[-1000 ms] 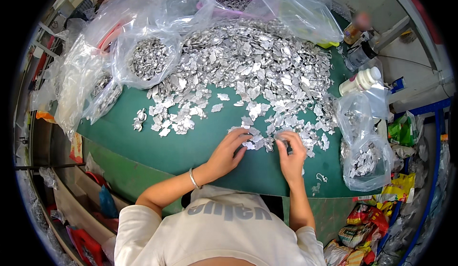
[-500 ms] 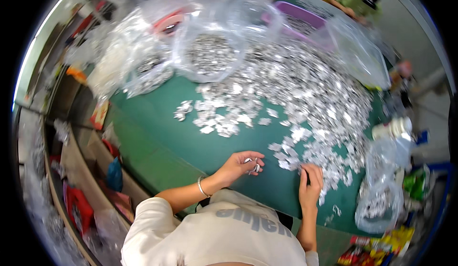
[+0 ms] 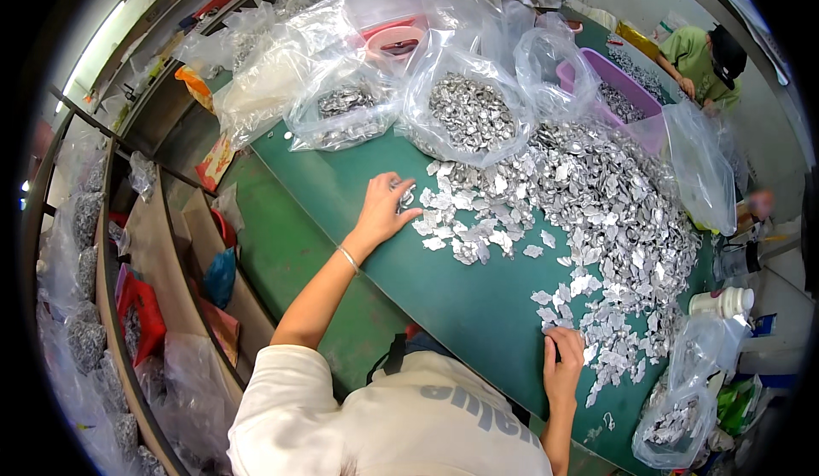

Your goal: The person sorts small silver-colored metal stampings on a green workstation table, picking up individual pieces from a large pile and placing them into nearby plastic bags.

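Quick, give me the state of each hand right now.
Left hand: fingers curled around a few silver pieces.
Right hand: flat on the green table, holding nothing visible.

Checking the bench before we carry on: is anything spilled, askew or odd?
Nothing stands out. The silvery metal pieces lie in one loose heap on the green table, none over the edge. The left hand rests at the heap's near end, the right hand at its other end.

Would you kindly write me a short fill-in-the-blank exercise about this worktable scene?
1. The silver pieces lie heaped on a ____ table.
2. The left hand wears a thin ____ at the wrist.
3. The tub at the far side is ____ in colour.
4. The right hand rests at the pile's ____ edge.

Missing words: green; bracelet; purple; near
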Tool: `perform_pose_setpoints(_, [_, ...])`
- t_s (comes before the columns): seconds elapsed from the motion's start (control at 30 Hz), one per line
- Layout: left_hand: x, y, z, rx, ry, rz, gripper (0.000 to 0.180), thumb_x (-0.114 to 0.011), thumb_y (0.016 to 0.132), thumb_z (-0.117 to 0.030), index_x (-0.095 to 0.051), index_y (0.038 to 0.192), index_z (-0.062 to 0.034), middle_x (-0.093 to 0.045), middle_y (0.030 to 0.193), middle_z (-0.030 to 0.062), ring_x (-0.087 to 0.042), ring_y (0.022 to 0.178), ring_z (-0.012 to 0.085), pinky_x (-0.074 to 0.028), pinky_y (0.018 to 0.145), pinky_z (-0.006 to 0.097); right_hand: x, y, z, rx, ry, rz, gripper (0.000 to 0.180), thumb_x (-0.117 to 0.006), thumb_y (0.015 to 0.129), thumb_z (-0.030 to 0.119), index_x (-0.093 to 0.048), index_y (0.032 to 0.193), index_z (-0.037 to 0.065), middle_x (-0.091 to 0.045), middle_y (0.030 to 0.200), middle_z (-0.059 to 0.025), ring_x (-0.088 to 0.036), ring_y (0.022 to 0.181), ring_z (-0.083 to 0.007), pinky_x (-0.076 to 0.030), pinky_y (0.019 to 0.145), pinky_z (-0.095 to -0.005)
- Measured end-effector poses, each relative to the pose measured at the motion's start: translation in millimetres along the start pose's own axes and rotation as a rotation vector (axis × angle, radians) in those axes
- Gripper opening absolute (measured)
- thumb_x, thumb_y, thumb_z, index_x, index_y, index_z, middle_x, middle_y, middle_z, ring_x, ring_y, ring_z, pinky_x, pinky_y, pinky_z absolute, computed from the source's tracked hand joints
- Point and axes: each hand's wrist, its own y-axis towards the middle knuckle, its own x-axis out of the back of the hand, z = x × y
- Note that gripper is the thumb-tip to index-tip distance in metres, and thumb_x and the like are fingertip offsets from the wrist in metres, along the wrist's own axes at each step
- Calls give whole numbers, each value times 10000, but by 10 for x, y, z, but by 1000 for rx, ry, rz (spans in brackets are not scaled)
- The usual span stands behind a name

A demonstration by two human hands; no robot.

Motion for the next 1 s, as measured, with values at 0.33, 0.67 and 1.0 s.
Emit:
perform_pose_setpoints(0.33, [-54, -102, 218, 57, -156, -112, 362, -725, 743, -141, -596, 1075, -77, -550, 1078, 63, -504, 1054, 263, -369, 876, 381, -69, -26, 27, -15, 7, 23, 71, -606, 811, 0, -635, 874, -16, -626, 883, -139, -573, 828, -313, -428, 776, -391])
perform_pose_setpoints(0.67, [-6, -144, 192, 87, -6, -208, 328, -765, 707, -176, -534, 914, -68, -502, 906, 77, -515, 873, 278, -385, 747, 390, -182, -19, 55, -8, 61, 27, 64, -594, 815, -8, -630, 866, -20, -622, 872, -149, -570, 820, -321, -436, 768, -393])
perform_pose_setpoints(1.0, [17, -141, 110, 25, -203, -291, 210, -680, 776, -40, -538, 927, -9, -535, 815, 133, -553, 700, 297, -460, 617, 362, -205, -12, 52, -3, 82, 22, 67, -591, 809, -18, -630, 862, -25, -624, 863, -146, -572, 815, -320, -440, 763, -396])
